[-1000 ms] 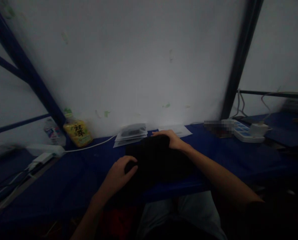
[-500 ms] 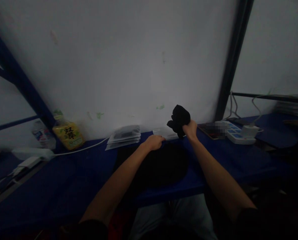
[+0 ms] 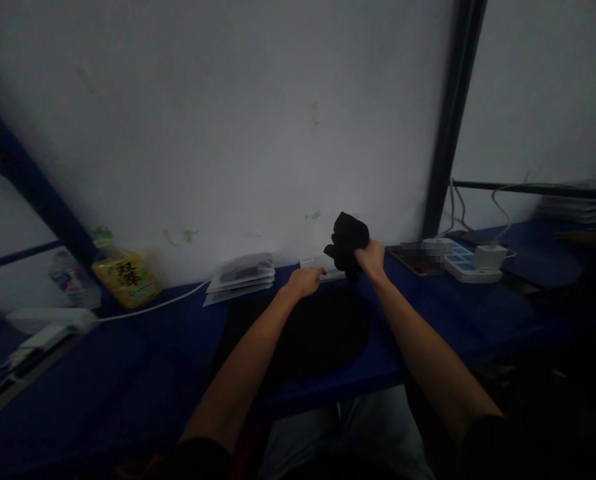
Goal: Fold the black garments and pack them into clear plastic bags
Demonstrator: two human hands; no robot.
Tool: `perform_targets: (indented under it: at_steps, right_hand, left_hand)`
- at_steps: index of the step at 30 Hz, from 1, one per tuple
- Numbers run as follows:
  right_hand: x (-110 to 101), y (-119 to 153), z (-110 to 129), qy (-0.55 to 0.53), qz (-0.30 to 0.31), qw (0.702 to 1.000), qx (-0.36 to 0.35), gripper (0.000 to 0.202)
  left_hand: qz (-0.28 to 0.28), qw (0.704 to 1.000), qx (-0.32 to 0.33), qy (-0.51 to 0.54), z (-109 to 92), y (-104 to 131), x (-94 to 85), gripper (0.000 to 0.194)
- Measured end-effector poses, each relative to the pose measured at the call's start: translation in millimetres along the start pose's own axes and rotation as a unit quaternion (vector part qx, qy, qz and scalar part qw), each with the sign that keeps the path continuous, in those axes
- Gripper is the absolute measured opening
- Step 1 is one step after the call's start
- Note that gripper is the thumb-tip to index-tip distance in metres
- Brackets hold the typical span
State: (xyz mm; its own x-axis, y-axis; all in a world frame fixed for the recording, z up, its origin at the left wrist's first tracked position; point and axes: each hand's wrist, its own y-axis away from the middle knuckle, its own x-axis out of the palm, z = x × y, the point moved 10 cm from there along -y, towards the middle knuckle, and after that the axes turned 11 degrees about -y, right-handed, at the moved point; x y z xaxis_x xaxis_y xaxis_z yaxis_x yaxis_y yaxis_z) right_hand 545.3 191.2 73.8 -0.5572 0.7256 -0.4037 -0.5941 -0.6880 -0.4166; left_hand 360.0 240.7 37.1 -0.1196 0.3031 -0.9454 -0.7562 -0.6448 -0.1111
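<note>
Two bare hands reach over a blue table (image 3: 118, 380). The right hand (image 3: 372, 258) is closed around the bottom of a black bundle (image 3: 349, 241), which looks like bunched-up cloth. The bundle sticks up above the table, just to the left of that hand. The left hand (image 3: 305, 283) has bent fingers and is at the far edge of a big black cloth (image 3: 328, 333). I cannot tell if it pinches the cloth or just rests there. The big cloth lies flat on the table, below and between the hands, and it is too dark to see its folds.

Just past the left hand is a white packet (image 3: 308, 263) with tiny print, too small to read. To the left of the left hand is a pile of clear packs (image 3: 243, 273). Farther left stands a yellow pack (image 3: 128, 277) with big black Chinese writing. The top sign looks like 双; the next one is blurry. Beside it is a clear bottle (image 3: 71, 277) with a blue and red label, too blurry to read. To the right of the right hand are a dark flat thing (image 3: 405, 255) and a white and blue power strip (image 3: 465, 259).
</note>
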Motion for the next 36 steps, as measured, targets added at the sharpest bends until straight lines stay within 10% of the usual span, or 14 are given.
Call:
perform_targets:
  at_steps: [14, 24, 30, 36]
  right_hand:
    - [3, 4, 3, 0.012, 0.015, 1.000, 0.016, 0.038]
    - [-14, 27, 46, 0.071, -0.004, 0.997, -0.044, 0.033]
    - [15, 66, 100, 0.145, 0.066, 0.976, -0.150, 0.026]
    - [62, 129, 145, 0.197, 0.197, 0.887, -0.369, 0.022]
  left_hand:
    - [-0.020, 0.999, -0.006, -0.032, -3, -14, -5.7, 0.032]
    - [-0.056, 0.980, 0.140, -0.126, -46, 24, -45.2, 0.029]
    - [-0.072, 0.981, 0.119, -0.138, -72, 82, -63.5, 0.029]
    - [-0.046, 0.980, 0.136, -0.137, -86, 115, -38.4, 0.028]
